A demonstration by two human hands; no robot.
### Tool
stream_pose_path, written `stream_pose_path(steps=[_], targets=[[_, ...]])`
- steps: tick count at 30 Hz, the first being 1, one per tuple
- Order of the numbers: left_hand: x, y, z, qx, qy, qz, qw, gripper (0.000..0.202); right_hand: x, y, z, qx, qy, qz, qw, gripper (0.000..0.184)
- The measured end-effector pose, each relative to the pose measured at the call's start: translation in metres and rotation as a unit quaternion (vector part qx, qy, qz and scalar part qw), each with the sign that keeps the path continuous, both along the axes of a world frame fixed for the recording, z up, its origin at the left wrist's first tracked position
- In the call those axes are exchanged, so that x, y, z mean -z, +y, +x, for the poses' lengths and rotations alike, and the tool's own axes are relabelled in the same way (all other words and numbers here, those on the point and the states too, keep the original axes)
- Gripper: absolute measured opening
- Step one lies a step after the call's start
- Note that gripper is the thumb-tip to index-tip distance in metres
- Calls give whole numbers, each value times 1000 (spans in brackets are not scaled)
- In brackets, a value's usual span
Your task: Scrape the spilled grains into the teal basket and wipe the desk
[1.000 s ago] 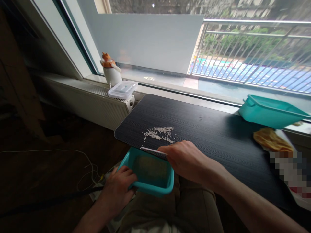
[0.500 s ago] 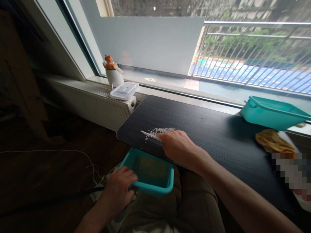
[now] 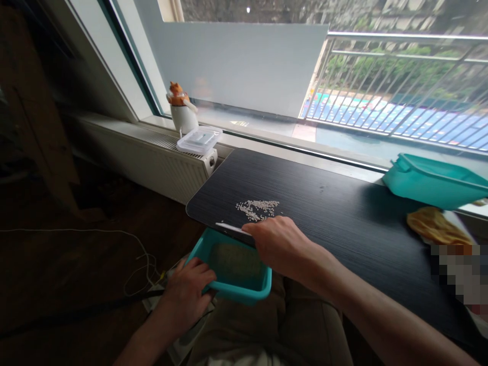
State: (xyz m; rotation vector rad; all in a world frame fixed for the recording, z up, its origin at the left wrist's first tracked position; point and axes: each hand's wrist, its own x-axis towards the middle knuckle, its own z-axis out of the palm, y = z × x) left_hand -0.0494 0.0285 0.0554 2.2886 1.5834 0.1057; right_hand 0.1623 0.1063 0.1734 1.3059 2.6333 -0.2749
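My left hand (image 3: 193, 285) grips the near left rim of a teal plastic tub (image 3: 242, 295), held against the table's front edge above my lap. Pale, fine contents cover the tub's bottom; I cannot tell what they are. My right hand (image 3: 277, 243) is closed on a thin, white, flat piece (image 3: 230, 227), seen nearly edge-on, so its kind is unclear. It lies along the front edge of the dark table (image 3: 324, 218), just over the tub's far side. Behind it, small white grains (image 3: 263, 205) lie scattered in a loose patch.
A second teal tub (image 3: 430, 185) stands at the back right by the window. Near it lies a yellow-brown cloth or bag (image 3: 436, 227). On the left, a clear plastic lid or box (image 3: 200, 140) and a white pot with an orange top (image 3: 183, 116) sit on the radiator (image 3: 152, 157).
My right hand has drawn the white flat piece toward me, from the grains to the table's front edge. Some grains have shifted nearer. My left hand still grips the tub.
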Motion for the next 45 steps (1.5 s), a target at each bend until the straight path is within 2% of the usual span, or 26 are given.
stream_pose_path(steps=[9,16,23,26,29,32,35,40,45], targets=[[-2,-1,6,9,-4,3,1000,17,1,5,17,23,10,-6,1000,26],[-3,-1,6,10,-1,3,1000,15,-7,-13,13,-1,7,-55,998,19],[-5,-1,7,20,10,7,1000,15,0,5,2,2,30,10,999,27],[-6,-2,6,18,20,7,1000,16,2,5,-4,-12,30,2,999,26],[-7,-4,4,8,16,1,1000,17,1,-7,-4,-25,25,-18,999,24],[-7,-6,4,0,4,-1,1000,16,-2,-24,8,-22,28,-49,998,21],[-7,-9,8,10,-7,-4,1000,15,-4,-32,32,7,36,-73,997,19],[-5,-12,25,48,-26,-7,999,17,-1,-17,84,112,38,4,993,32],[-6,-13,45,91,-46,10,995,20,8,1,112,148,6,42,988,32]])
